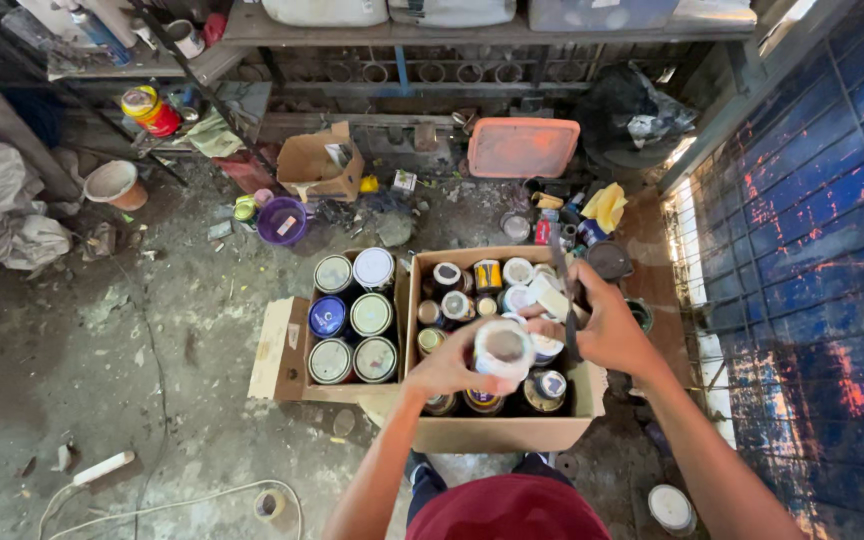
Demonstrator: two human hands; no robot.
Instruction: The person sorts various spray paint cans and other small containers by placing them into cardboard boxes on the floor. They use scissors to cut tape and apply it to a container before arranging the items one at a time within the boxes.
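Hands first: my left hand is wrapped around a small can with a paint-smeared whitish lid, holding it up over the right-hand cardboard box. My right hand is clenched on a thin dark tool, can't tell exactly what kind, its tip right at the can's rim. Below them the box is packed with little tins. Just left sits a second open box holding six bigger cans. Further out, a purple tub and an orange lid on the dirty concrete floor
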